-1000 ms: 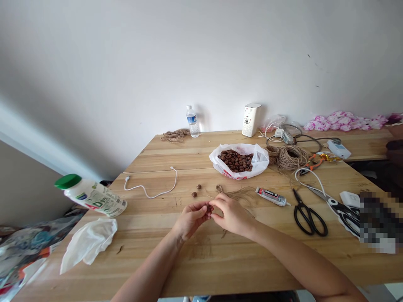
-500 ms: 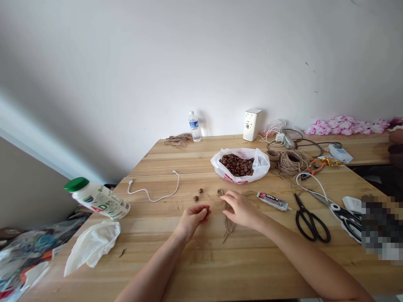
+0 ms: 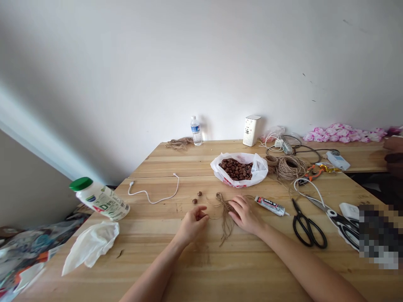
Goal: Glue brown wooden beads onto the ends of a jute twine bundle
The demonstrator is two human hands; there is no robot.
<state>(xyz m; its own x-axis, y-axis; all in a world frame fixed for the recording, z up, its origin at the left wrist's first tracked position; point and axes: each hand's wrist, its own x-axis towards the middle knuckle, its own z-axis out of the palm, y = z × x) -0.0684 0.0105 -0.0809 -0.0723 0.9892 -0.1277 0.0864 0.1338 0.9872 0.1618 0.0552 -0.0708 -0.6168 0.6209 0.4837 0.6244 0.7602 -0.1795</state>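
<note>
My left hand (image 3: 192, 224) is over the middle of the wooden table, its fingers curled toward the thumb. What it holds, if anything, is mostly hidden; a dark speck shows between the fingers. Just beyond it lie two brown nuts (image 3: 194, 201). My right hand (image 3: 247, 214) rests on a looped bundle of brown twine (image 3: 226, 216), fingers stretched out over its right side. The bundle has a small loop at its far end and loose strands toward me. A tube of glue (image 3: 271, 206) lies right of that hand.
A white plastic bag (image 3: 215, 170) full of brown nuts stands behind the hands, beside rolls of twine (image 3: 289, 167). Black scissors (image 3: 310, 228) and a second pair lie right. At left are a white cable (image 3: 154, 200), a green-capped bottle (image 3: 105, 201) and a crumpled white bag (image 3: 91, 245).
My right hand has come down onto the twine bundle and slid slightly right, exposing more of it. My left hand has lowered a little, and its fingers have curled inward. The view has tilted slightly.
</note>
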